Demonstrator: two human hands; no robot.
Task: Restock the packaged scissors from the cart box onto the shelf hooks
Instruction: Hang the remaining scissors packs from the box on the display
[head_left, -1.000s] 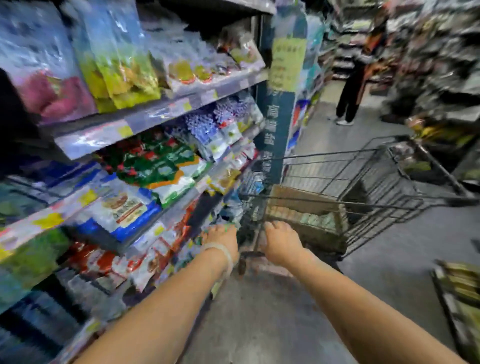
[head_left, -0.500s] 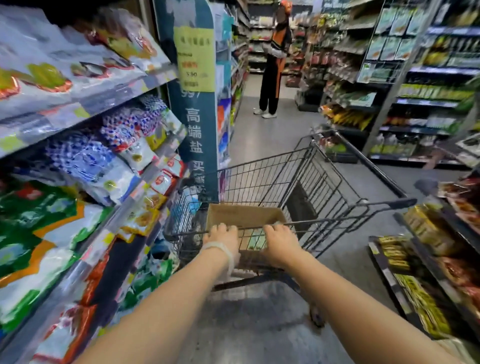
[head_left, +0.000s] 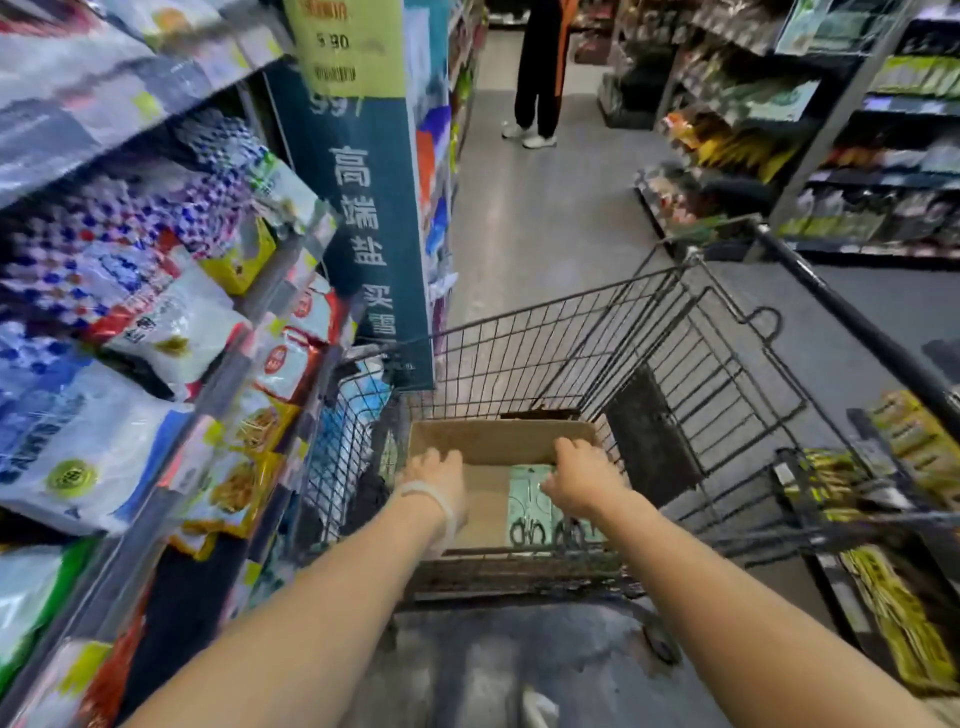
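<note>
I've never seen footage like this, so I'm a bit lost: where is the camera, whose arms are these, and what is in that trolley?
The camera sits on a person's head, looking forward and down a shop aisle, so the two bare arms are their own. No machine is involved. Both hands reach into a wire shopping cart. The left hand and right hand hover over an open cardboard box; neither plainly grips anything. Inside lie packaged scissors on pale green cards. Shelves of bagged goods line the left side.
</note>
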